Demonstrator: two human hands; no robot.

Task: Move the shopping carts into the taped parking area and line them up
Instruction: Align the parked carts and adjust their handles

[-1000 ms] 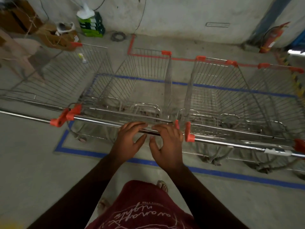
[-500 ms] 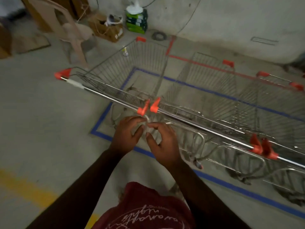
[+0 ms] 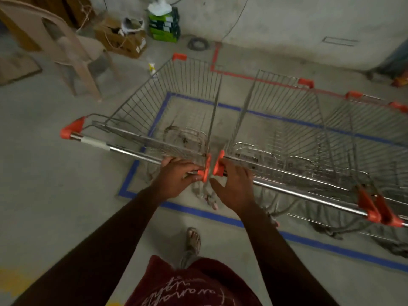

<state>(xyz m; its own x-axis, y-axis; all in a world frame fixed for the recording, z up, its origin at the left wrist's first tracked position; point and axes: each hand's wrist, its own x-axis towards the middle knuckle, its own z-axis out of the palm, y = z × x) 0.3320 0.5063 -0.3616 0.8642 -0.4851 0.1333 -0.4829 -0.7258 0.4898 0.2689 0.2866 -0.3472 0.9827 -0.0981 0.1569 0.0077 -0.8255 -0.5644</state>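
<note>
- The left hand is curled over the left cart's handle end; the right hand rests on the middle cart's handle, fingers loosely bent, grip uncertain.
- Both carts sit side by side within the blue tape, end caps nearly touching.
- The handles are best nudged level, so that one straight line is formed.
- Pinching between the caps should be avoided.
</note>
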